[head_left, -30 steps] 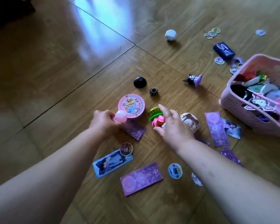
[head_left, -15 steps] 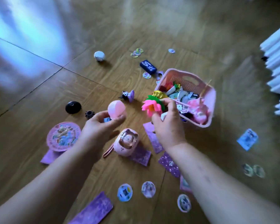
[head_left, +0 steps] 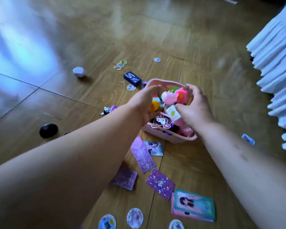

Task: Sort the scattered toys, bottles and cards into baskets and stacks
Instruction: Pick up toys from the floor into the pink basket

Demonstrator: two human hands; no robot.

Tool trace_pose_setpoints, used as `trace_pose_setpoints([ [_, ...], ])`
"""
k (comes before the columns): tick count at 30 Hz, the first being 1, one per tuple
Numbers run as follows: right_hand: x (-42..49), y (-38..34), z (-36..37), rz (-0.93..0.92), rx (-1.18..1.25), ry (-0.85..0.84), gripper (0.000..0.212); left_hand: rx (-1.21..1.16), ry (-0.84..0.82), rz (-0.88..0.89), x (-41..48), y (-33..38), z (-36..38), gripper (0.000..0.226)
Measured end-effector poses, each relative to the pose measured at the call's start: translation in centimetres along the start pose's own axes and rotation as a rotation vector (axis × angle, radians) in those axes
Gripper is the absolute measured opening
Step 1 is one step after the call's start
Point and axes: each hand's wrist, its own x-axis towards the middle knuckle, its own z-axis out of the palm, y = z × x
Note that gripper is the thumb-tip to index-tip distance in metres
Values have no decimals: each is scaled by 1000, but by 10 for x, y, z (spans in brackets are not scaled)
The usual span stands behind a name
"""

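Observation:
A pink basket (head_left: pixel 180 139) full of small toys stands on the wooden floor, and both hands are over it. My left hand (head_left: pixel 144 103) has its fingers spread. A pink ball (head_left: pixel 168 97) sits just off its fingertips above the basket's contents. My right hand (head_left: pixel 196 107) curls over a pink flower toy (head_left: pixel 182 95), with a small white block (head_left: pixel 172 113) under its thumb. A pixel cat figure (head_left: pixel 160 122) leans inside the near rim.
Purple cards (head_left: pixel 143 156) and a picture card (head_left: pixel 194 204) lie near me with round discs (head_left: pixel 134 218). A black round toy (head_left: pixel 48 130), a white ball (head_left: pixel 79 72), a dark blue box (head_left: pixel 132 78) and a small figure (head_left: pixel 108 109) lie to the left. White pleated fabric (head_left: pixel 279 63) hangs at the right.
Both hands lifted from the floor and moved right to the basket with the pink ball and flower toy. The left hand opened and the ball has left it.

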Motion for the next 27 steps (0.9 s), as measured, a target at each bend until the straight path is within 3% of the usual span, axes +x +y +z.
trace_pose_setpoints([
  [4,-45,16,11,-168,20,72,29,105,158,118,-7,-22,-32,3],
  [7,-89,26,31,-235,8,-61,19,738,312,226,-17,-53,-85,19],
  [9,-117,33,44,-159,27,-187,19,1159,344,117,-29,-80,-118,37],
  [11,-142,40,60,-93,4,-293,24,1398,258,-48,-46,-108,-139,74],
  [13,-164,44,72,-72,-25,-392,27,1504,191,-47,-60,-133,-149,88],
  [16,-177,46,74,-71,29,-440,28,1415,273,68,-63,-142,-149,80],
  [21,-169,49,50,-40,96,-206,37,934,322,413,-61,-99,-98,81],
  [25,-167,59,16,37,151,-124,36,910,157,542,-37,-51,-30,64],
  [27,-168,71,1,118,197,-89,28,947,165,566,-23,-38,-4,52],
])
